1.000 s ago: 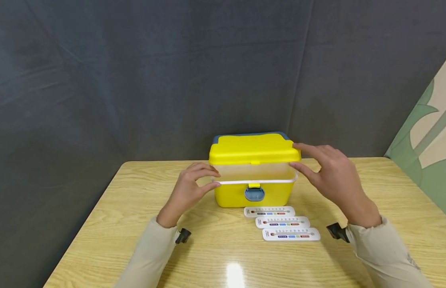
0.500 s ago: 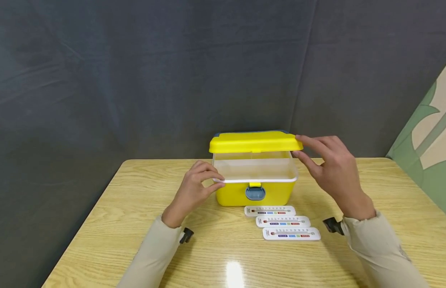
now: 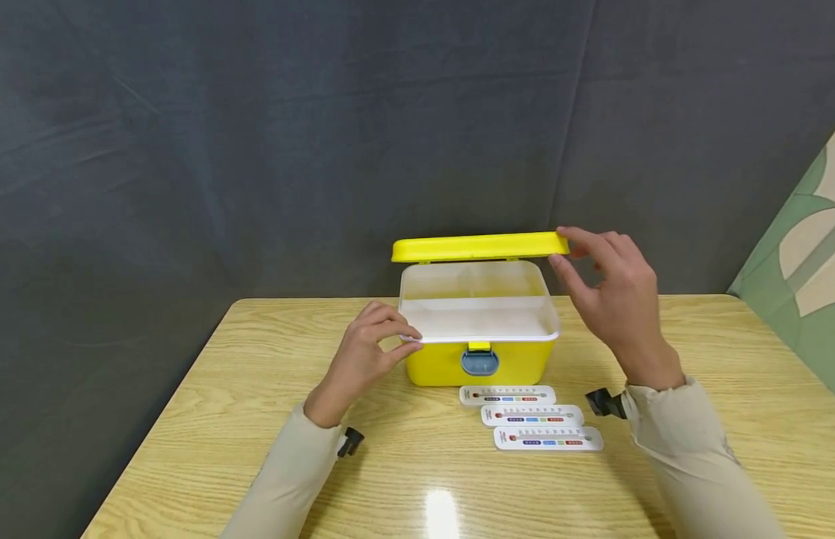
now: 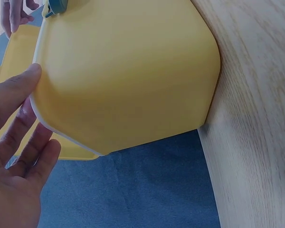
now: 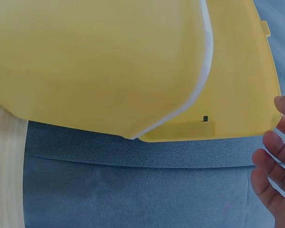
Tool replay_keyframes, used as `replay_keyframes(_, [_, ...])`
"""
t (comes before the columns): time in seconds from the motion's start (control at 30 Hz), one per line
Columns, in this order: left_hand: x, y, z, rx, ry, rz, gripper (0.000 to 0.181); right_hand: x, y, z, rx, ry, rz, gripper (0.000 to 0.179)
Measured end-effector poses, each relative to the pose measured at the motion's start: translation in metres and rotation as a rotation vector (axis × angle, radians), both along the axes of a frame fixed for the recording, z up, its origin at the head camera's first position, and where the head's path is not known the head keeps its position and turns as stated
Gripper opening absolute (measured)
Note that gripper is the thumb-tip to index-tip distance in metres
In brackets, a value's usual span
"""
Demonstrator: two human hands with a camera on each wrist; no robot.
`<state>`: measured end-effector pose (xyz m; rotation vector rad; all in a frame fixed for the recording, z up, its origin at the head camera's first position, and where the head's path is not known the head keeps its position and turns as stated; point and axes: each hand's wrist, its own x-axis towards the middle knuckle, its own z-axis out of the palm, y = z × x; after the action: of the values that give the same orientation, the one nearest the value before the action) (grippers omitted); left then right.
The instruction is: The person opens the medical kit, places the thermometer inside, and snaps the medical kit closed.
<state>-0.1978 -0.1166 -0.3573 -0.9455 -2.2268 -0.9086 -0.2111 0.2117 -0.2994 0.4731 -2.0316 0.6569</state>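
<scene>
A yellow storage box [image 3: 434,367] stands at the table's back with its lid [image 3: 481,247] raised, showing a white divided inside [image 3: 474,318]. A blue latch [image 3: 480,364] is on its front. My left hand [image 3: 364,355] pinches the front-left rim; in the left wrist view its thumb [image 4: 23,84] lies on the outer wall, fingers inside the rim. With thumb and fingertips my right hand [image 3: 609,296] holds the lid's right corner, as the right wrist view of the lid [image 5: 240,85] also shows. Three white thermometers [image 3: 507,395] lie staggered before the box.
The wooden table [image 3: 256,419] reaches back to a dark grey curtain [image 3: 323,150] behind the box. A green and beige patterned panel [image 3: 801,247] stands at the right. Each sleeve has a black wrist camera [image 3: 350,442] at its cuff.
My right hand has swung the lid up and back, uncovering more of the inside. My left hand has shifted slightly right onto the rim. The thermometers have stayed in place.
</scene>
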Motion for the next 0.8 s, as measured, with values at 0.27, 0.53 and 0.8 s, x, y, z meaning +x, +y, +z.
replay_keyframes(0.27, [0.0009,-0.0009,0.0010,-0.009,0.007,0.023,0.014,-0.0005,0.0012,0.0007,-0.043,-0.040,-0.011,0.027])
replay_keyframes(0.53, [0.0054,-0.0009,-0.0026,-0.027,0.015,0.039,0.013,-0.0024,0.0049,-0.0052,0.006,-0.075,-0.018,0.021])
replay_keyframes(0.8, [0.0052,-0.0012,-0.0019,-0.037,0.047,0.058,0.013,-0.0061,0.0079,-0.0054,0.021,-0.142,-0.017,0.030])
